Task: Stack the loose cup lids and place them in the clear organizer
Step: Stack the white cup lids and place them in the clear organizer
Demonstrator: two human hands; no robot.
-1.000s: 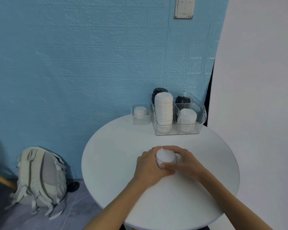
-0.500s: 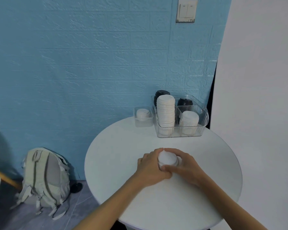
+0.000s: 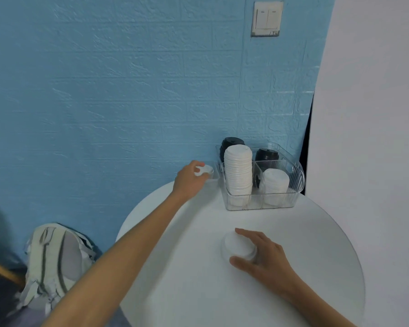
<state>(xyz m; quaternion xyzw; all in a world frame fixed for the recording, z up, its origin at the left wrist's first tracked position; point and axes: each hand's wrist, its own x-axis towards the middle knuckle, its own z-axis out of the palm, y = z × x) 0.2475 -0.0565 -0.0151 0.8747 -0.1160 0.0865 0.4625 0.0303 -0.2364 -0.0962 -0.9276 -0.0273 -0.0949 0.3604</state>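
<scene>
Right hand (image 3: 262,258): thumb and fingers curled round a short stack of white lids (image 3: 238,246), which sits on the round white table (image 3: 198,267). Left hand (image 3: 189,179): reached to the far edge, fingers pinching white lids (image 3: 206,169) at a small clear bin (image 3: 214,177). Just right of it, clear organizer (image 3: 293,182) holding a tall white lid stack (image 3: 237,171), a shorter white stack (image 3: 275,179) and black lids (image 3: 266,156) behind. Wall behind: blue embossed brick (image 3: 116,90), light switch (image 3: 267,18) up high; white panel (image 3: 376,102) at right. Floor, left: pale backpack (image 3: 57,258) against the wall.
</scene>
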